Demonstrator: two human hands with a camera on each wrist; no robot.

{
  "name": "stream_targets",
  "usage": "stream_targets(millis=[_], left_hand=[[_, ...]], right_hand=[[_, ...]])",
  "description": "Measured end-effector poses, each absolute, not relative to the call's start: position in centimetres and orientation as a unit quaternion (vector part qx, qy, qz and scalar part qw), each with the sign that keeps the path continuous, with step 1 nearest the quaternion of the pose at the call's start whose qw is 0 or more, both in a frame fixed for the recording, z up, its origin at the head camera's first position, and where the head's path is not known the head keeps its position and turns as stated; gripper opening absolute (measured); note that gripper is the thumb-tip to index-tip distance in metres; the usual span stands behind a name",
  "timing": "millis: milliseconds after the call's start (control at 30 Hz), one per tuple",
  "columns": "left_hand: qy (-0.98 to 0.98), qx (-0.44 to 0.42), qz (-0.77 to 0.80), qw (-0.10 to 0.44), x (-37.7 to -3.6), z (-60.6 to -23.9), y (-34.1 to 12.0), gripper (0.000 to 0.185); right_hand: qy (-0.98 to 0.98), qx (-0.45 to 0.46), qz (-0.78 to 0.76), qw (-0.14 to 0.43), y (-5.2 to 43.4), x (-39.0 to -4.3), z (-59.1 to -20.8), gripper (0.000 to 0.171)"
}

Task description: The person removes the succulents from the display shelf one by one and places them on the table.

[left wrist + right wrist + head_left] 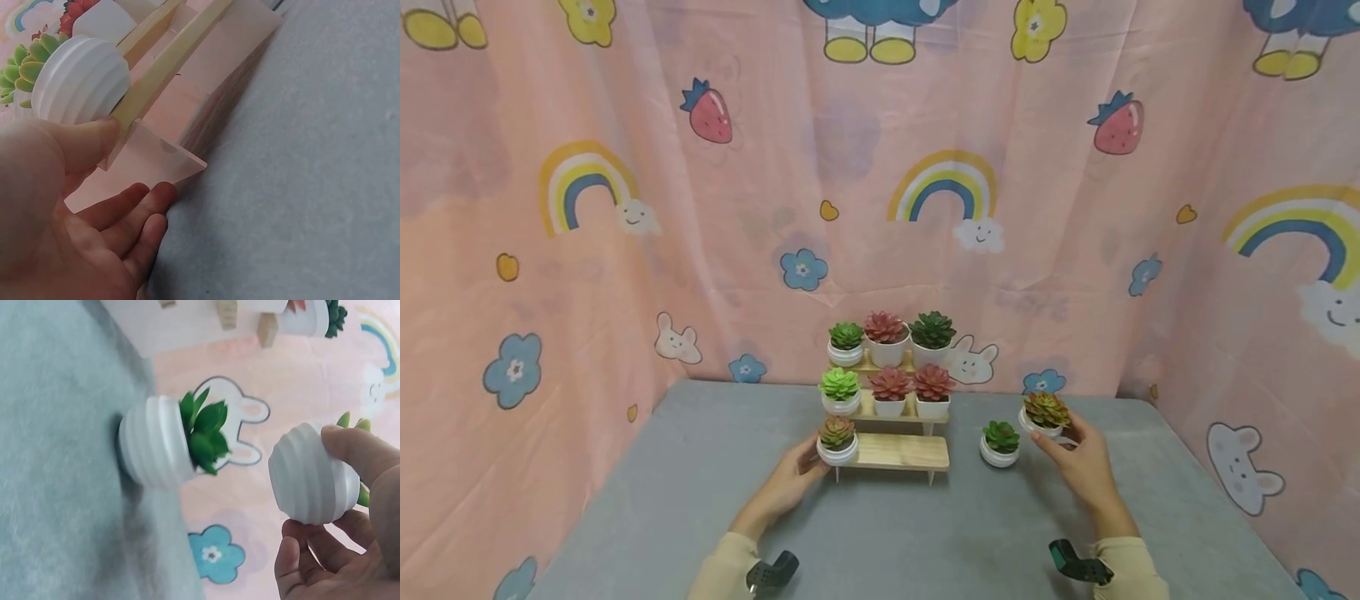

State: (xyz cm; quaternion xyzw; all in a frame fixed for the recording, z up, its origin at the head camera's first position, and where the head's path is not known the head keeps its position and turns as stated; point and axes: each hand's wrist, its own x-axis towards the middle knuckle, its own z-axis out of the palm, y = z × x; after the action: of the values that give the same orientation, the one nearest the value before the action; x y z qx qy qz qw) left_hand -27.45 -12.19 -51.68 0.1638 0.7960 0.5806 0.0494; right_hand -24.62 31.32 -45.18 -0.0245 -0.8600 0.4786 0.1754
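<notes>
We note the right hand [1078, 457] holding a small ribbed white pot with a reddish-green succulent [1045, 414] just above the grey felt-covered table [700, 492], thumb and fingers curled round its body [315, 481], presumably for carrying. A like pot with a dark green succulent [1001, 442] stands on the table between it and the three-step pale wooden stand [901, 451].

The left hand [790, 483] has its thumb against the ribbed white pot with a brownish-green succulent [837, 439] at the left end of the lowest step, fingers loose below; likely steadying it. Whether it truly grips, we cannot tell.

Wrist views crop the plants; the right-hand pot's underside is hidden.
</notes>
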Motion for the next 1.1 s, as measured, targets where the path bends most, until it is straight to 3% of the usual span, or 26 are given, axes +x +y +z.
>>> stream_targets(millis=[500, 1100], left_hand=[[0.794, 0.161, 0.583, 0.056, -27.4, -51.6, -12.3, 0.063], [0.793, 0.153, 0.586, 0.060, -27.3, -51.7, -12.3, 0.063]], right_hand=[[-0.873, -0.105, 0.456, 0.133, 33.3, -25.6, -48.2, 0.070], [-0.878, -0.127, 0.456, 0.068, 33.3, -26.2, -50.2, 0.076]])
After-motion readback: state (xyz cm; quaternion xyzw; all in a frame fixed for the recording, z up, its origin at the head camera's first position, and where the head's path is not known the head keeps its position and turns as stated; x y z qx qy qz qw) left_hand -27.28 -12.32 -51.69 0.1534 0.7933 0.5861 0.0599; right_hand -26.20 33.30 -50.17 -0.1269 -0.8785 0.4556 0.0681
